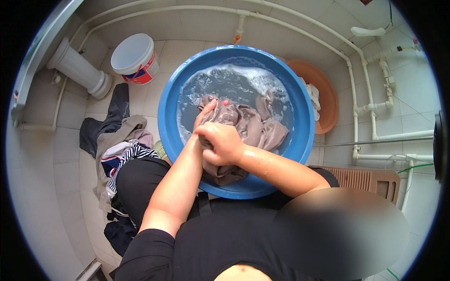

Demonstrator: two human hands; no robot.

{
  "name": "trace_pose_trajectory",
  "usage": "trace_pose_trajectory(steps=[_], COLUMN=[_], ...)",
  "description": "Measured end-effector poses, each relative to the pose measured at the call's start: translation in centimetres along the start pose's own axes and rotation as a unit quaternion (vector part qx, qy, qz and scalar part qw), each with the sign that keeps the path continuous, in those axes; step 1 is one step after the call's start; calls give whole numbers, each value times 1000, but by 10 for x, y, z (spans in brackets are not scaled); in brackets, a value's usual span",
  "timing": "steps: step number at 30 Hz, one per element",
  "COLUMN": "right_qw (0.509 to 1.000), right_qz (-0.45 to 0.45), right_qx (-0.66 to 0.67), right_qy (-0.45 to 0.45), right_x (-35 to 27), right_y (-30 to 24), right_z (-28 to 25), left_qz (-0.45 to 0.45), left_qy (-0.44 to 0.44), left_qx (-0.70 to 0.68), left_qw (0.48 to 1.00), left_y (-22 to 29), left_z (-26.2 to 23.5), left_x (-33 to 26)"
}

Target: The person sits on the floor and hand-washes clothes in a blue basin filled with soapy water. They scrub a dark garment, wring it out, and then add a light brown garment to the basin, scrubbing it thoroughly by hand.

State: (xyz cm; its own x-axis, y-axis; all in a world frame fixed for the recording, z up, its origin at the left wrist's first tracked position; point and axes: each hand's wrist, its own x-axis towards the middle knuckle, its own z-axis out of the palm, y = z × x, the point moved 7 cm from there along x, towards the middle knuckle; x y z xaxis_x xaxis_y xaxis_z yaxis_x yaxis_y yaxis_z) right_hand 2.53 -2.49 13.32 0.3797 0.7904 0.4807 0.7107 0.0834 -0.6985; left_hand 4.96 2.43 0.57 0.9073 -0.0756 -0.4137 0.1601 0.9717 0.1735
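Observation:
A large blue basin [167,140] holds soapy water [211,80] and a wet grey-brown garment [251,129], bunched up and partly above the surface. My left hand [205,114] grips the far part of the cloth, its fingers mostly hidden behind the folds. Closed in a fist, my right hand [222,143] lies just nearer to me, beside my left wrist, with the same fabric bunched beneath it. A fold of the garment hangs below the fist toward the near wall of the basin. White foam gathers along the far and right sides of the water.
Several clothes [119,145] lie heaped on the tiled floor at the left. A white bucket [133,54] stands behind them, near a white pedestal [79,68]. At right are an orange basin [328,103] with white cloth, a brown washboard [363,181] and wall pipes [368,93].

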Motion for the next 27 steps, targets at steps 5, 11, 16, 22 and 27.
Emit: trace_pose_trajectory(steps=[5, 11, 16, 22, 27], right_qw=[986, 960, 990, 885, 938], right_qz=[11, 180, 34, 365, 198], right_qx=[-141, -147, -124, -230, -258], right_qy=[93, 153, 65, 176, -120], right_x=[0, -19, -19, -24, -46], right_y=[29, 64, 32, 171, 176], right_z=[-15, -20, 4, -61, -18], left_qz=[176, 135, 100, 90, 157], left_qy=[13, 148, 99, 165, 218], left_qx=[279, 185, 72, 140, 46], left_qw=[944, 962, 987, 972, 962], left_y=[10, -8, -2, -11, 16], left_z=[-64, -16, -77, 9, -66], left_x=[9, -18, 11, -26, -4])
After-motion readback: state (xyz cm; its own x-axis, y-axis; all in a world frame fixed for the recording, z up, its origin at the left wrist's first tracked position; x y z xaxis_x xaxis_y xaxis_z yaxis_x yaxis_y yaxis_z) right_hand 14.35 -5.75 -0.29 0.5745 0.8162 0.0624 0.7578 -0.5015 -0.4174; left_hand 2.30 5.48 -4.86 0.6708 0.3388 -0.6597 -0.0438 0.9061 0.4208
